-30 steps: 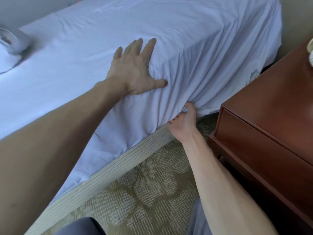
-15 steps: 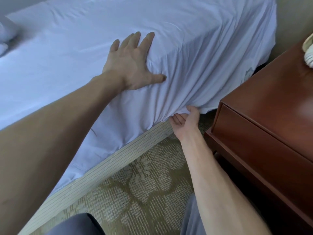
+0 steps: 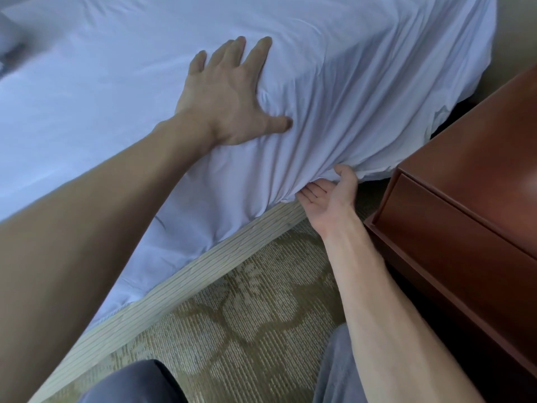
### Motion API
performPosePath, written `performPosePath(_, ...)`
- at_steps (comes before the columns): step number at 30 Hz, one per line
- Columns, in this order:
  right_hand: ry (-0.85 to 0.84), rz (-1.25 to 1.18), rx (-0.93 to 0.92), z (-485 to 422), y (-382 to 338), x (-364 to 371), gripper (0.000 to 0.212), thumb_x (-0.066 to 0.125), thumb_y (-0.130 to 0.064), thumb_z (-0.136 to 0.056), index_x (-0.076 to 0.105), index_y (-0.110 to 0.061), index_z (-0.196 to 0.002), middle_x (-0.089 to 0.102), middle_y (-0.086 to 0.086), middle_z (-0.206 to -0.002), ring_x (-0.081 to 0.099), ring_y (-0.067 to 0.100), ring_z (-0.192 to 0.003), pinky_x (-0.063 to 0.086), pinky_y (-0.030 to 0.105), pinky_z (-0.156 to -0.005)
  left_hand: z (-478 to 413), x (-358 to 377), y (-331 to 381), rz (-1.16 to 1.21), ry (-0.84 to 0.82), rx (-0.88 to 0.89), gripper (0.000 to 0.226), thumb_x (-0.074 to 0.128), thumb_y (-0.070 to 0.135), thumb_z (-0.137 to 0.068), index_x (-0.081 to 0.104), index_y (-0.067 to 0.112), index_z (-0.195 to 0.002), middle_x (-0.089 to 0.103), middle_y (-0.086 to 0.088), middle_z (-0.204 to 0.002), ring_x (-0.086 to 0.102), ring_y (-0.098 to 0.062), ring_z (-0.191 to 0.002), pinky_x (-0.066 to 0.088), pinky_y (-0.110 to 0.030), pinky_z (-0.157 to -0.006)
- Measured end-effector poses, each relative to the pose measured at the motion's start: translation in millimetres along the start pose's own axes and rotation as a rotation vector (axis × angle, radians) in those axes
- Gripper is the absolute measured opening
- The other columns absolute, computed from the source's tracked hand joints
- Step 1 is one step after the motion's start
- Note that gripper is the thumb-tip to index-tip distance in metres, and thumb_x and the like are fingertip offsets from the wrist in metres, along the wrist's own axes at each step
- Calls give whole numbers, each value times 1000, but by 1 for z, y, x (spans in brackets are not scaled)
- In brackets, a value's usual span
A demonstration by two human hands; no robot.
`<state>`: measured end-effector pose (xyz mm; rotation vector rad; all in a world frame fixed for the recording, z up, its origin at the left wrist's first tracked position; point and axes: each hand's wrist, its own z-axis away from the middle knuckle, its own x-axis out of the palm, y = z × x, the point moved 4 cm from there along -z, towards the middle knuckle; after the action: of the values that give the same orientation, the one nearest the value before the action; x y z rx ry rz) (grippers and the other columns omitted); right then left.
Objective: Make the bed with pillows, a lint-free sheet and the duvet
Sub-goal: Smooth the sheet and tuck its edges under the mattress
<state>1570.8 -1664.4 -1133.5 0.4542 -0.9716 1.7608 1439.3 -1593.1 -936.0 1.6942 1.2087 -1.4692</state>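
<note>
Spreading across the upper view, a pale sheet (image 3: 348, 82) runs from a blurred shape at far left, possibly a pillow (image 3: 7, 36), to the far corner, hanging over the striped base (image 3: 203, 271). The left hand (image 3: 226, 103) presses flat on it, fingers spread. Patterned carpet (image 3: 247, 330) lies open below. The right hand (image 3: 328, 199), palm up with straight fingers, slides under the sheet's bunched edge, just beside a wooden nightstand (image 3: 465, 228) that narrows the gap.

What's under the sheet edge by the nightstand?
The right hand reaches under the sheet, fingertips hidden; the striped bed base shows below. The mattress is covered.
</note>
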Motion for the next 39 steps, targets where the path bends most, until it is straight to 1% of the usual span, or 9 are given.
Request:
performPosePath(4, -91, -117, -1, -1, 6, -4, 68, 51, -40, -96, 42, 7, -144, 55, 23, -136, 56, 33, -122, 43, 45, -112, -1, -2, 1, -8, -3, 9, 122, 48, 90, -66, 9, 26, -163, 19, -12, -167, 15, -27, -156, 11, -54, -125)
performPosePath(10, -146, -182, -66, -12, 5, 2, 59, 49, -42, -93, 58, 2, -132, 59, 20, -137, 58, 34, -127, 45, 47, -111, -1, -1, 2, -15, -16, 16, 120, 55, 87, -72, 7, 27, -163, 15, -13, -169, 12, -26, -156, 9, -53, -126)
performPosePath(13, -150, -187, -100, -17, 3, 6, 48, 48, -40, -94, 64, -4, -122, 63, 17, -126, 60, 32, -118, 47, 45, -108, -1, -1, 2, -16, -16, 13, 120, 55, 87, -72, 6, 27, -163, 15, -13, -169, 12, -25, -157, 9, -53, -126)
performPosePath(17, -134, -219, -142, -20, 3, 21, 30, 49, -34, -95, 68, -12, -104, 67, 9, -99, 63, 25, -93, 53, 34, -85, -2, 0, 3, -20, -25, 14, 120, 55, 87, -72, 6, 27, -163, 14, -12, -169, 11, -24, -157, 8, -52, -126)
performPosePath(21, -188, -216, -125, -19, 2, 29, 31, 50, -33, -92, 67, -14, -109, 69, 10, -115, 63, 29, -110, 45, 38, -107, -1, -1, 1, -15, -25, 8, 121, 54, 89, -70, 6, 28, -163, 15, -12, -169, 12, -24, -157, 9, -52, -126)
performPosePath(26, -58, -103, -128, -16, 0, 30, 36, 49, -39, -100, 69, -13, -115, 72, 9, -118, 66, 28, -111, 52, 41, -102, -1, -1, -1, 18, -14, 1, 120, 53, 91, -68, 9, 31, -163, 17, -9, -169, 14, -24, -157, 11, -52, -126)
performPosePath(31, 220, 52, -144, -8, 16, 10, 18, 63, -21, -93, 68, -8, -105, 73, 9, -107, 72, 23, -93, 63, 33, -75, -2, 0, 0, 23, -6, 1, 120, 53, 90, -67, 11, 31, -162, 20, -9, -168, 16, -24, -156, 12, -52, -126)
performPosePath(35, 259, 289, -118, 0, 36, -2, 17, 58, -14, -95, 70, -5, -101, 75, 8, -96, 70, 16, -94, 56, 41, -89, -2, 0, -1, 25, -3, 1, 120, 53, 90, -67, 11, 30, -162, 20, -9, -168, 16, -24, -156, 12, -53, -126)
performPosePath(39, 171, 644, -373, 10, 27, 3, 24, 49, -42, -95, 62, -22, -98, 68, -2, -98, 68, 24, -93, 57, 49, -91, -2, 0, -1, 23, 4, 9, 119, 53, 89, -68, 12, 30, -162, 20, -9, -168, 17, -25, -156, 12, -53, -125)
